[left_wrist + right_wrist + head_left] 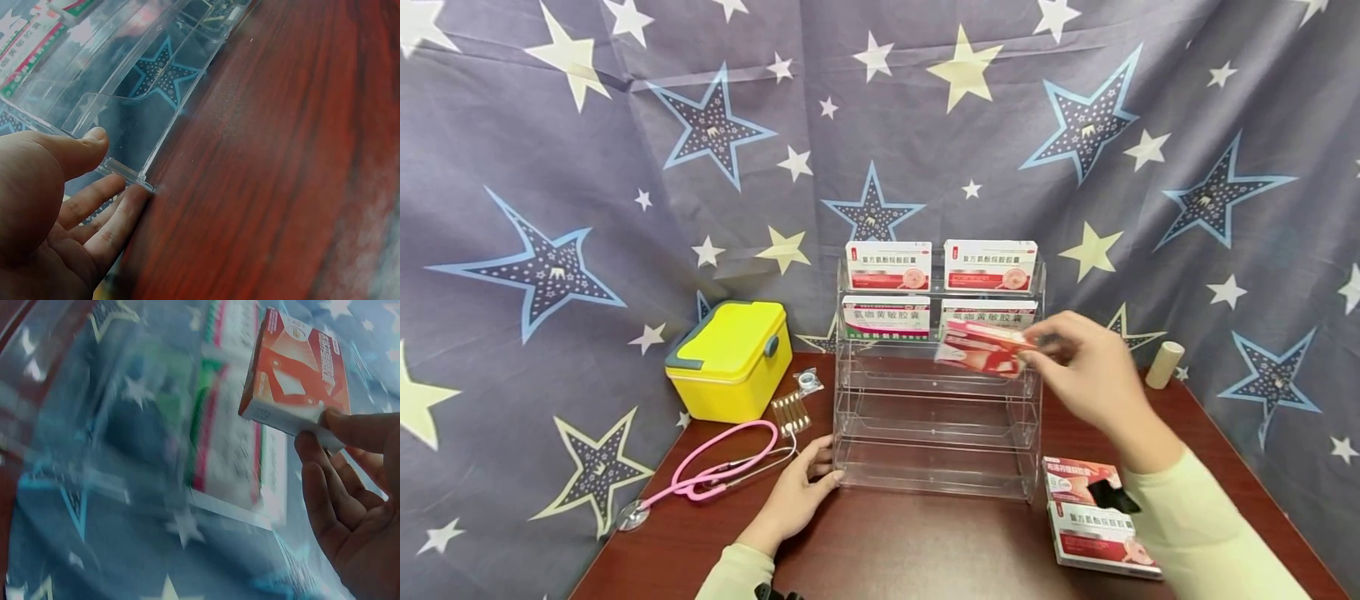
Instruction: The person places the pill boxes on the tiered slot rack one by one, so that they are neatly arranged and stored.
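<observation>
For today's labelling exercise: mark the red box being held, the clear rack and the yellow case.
red box (981, 350), head view, front face.
clear rack (925, 479), head view, bottom tier's front wall.
yellow case (730, 333), head view, lid.

Makeshift pharmacy-style display setup, clear tiered rack (934, 417) stocked with medicine boxes (888, 265), pink stethoscope (715, 471), yellow medical case (730, 358), star-print cloth backdrop (550, 167), wooden table (925, 550)

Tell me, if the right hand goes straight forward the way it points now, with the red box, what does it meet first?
Probably the clear acrylic rack. The right hand pinches the red box in front of the rack's second-tier green-striped boxes; the box would likely touch there first. Depth is uncertain.
</observation>
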A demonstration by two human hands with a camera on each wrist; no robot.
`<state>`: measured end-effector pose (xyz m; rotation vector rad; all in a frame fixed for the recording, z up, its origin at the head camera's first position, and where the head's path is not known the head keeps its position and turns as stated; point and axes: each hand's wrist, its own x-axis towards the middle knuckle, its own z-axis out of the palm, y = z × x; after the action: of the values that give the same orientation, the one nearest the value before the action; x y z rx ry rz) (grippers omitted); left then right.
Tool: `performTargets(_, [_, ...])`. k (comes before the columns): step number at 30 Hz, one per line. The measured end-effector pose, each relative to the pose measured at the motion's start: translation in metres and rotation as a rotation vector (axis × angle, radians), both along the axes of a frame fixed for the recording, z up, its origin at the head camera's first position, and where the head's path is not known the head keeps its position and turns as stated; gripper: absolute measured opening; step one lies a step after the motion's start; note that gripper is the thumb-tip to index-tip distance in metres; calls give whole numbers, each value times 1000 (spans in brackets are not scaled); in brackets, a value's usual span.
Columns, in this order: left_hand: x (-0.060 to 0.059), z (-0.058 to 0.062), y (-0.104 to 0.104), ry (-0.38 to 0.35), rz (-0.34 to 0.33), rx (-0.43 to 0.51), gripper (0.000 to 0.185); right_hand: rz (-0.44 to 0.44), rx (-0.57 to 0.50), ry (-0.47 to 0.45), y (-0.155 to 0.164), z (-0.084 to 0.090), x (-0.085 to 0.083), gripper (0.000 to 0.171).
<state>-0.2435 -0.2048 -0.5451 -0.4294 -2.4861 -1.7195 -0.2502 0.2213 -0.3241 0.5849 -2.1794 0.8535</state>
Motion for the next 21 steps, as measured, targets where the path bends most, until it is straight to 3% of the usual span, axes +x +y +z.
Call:
performTargets(10, [0,1,0,-13,20,-9,55,0,127,-63,-76,-23,-41,20])
performTargets(21, [1,2,0,-13,7,5,55,18,148,-192,-123,-41,-56,16])
